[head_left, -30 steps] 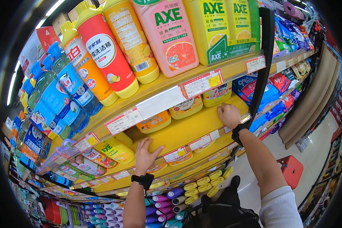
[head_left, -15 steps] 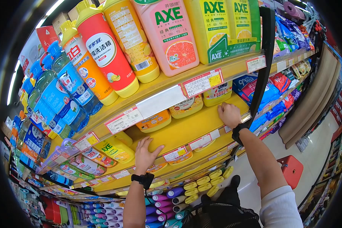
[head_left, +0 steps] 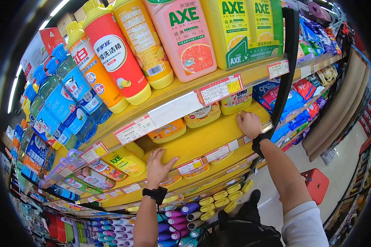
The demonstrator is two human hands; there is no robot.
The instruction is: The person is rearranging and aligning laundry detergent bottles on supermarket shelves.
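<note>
My left hand (head_left: 160, 165) lies on the front of the yellow shelf (head_left: 210, 138), fingers spread, holding nothing. Just left of it is a yellow AXE dish soap bottle (head_left: 127, 163). Farther right on the same shelf rests my right hand (head_left: 249, 124), its fingers curled in, with nothing visible in them. Behind that hand stands a yellow bottle (head_left: 236, 105), its top hidden by the shelf above. Two more bottles, one with a fruit label (head_left: 203, 117) and one orange-labelled (head_left: 167, 131), stand at the back between my hands.
The upper shelf holds a pink AXE bottle (head_left: 186, 45), a red dish soap bottle (head_left: 115, 53) and several blue-capped bottles (head_left: 76, 84). A black upright post (head_left: 285, 70) stands right of my hands. On the floor is a red box (head_left: 316, 185); several purple and yellow bottles fill lower levels.
</note>
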